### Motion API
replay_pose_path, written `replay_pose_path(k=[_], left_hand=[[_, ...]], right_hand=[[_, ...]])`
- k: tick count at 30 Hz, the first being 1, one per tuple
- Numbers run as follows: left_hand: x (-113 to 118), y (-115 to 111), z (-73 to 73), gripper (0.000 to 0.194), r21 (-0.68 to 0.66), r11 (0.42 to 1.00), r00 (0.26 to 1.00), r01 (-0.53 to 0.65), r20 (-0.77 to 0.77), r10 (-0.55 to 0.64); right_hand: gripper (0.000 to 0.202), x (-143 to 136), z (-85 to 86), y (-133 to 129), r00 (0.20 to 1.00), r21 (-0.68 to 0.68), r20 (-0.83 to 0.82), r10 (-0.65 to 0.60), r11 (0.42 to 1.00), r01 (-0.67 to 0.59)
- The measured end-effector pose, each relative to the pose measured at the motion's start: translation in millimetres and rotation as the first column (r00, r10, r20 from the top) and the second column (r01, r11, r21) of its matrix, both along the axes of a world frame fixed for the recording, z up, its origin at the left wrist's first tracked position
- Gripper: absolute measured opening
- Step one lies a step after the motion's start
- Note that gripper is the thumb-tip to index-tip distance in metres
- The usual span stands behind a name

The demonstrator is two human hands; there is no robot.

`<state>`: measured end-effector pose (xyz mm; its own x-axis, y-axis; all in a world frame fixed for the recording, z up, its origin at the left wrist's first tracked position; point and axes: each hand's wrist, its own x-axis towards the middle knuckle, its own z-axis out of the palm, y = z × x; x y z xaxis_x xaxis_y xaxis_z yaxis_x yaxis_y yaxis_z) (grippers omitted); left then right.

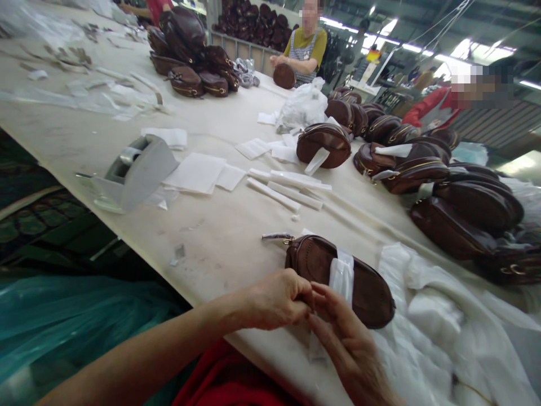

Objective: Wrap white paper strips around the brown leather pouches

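Observation:
My left hand and my right hand meet at the front of the table, fingertips nearly touching. Each is closed in a pinch, and what lies between the fingers is too small to make out. Just behind them rests a brown leather bag with a white wrap around its middle. A wrapped zipper pull sticks out from its left end. Beyond it lie several rolled white strips and flat white sheets.
A grey tape dispenser stands near the left table edge. Brown bags are piled at the right and far left. White wrapping lies at my right. Two people stand across the table; a red sleeve shows at the top left.

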<state>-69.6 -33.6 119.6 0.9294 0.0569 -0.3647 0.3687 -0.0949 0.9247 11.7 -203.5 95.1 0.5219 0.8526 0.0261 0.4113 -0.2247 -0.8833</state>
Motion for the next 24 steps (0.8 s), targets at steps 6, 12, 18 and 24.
replay_pose_path(k=[6,12,18,24], left_hand=[[-2,15,-18.0,0.008,-0.080,0.987,0.990,-0.141,-0.015,0.140],[26,42,-75.0,0.023,0.424,0.767,0.875,-0.481,0.288,0.390],[51,46,-107.5,0.022,0.456,0.734,0.863,-0.504,0.313,0.398],[51,44,-108.7,0.027,0.439,0.711,0.835,-0.550,0.297,0.463]], right_hand=[[0.019,4,-15.8,21,0.998,0.018,-0.026,-0.057,0.998,0.058],[0.023,47,10.9,47,0.953,-0.032,0.298,-0.062,0.997,0.075],[0.026,87,18.6,95,0.770,-0.241,0.631,0.098,0.968,0.074],[0.024,105,7.0,133,0.720,-0.515,0.566,0.401,0.854,-0.072]])
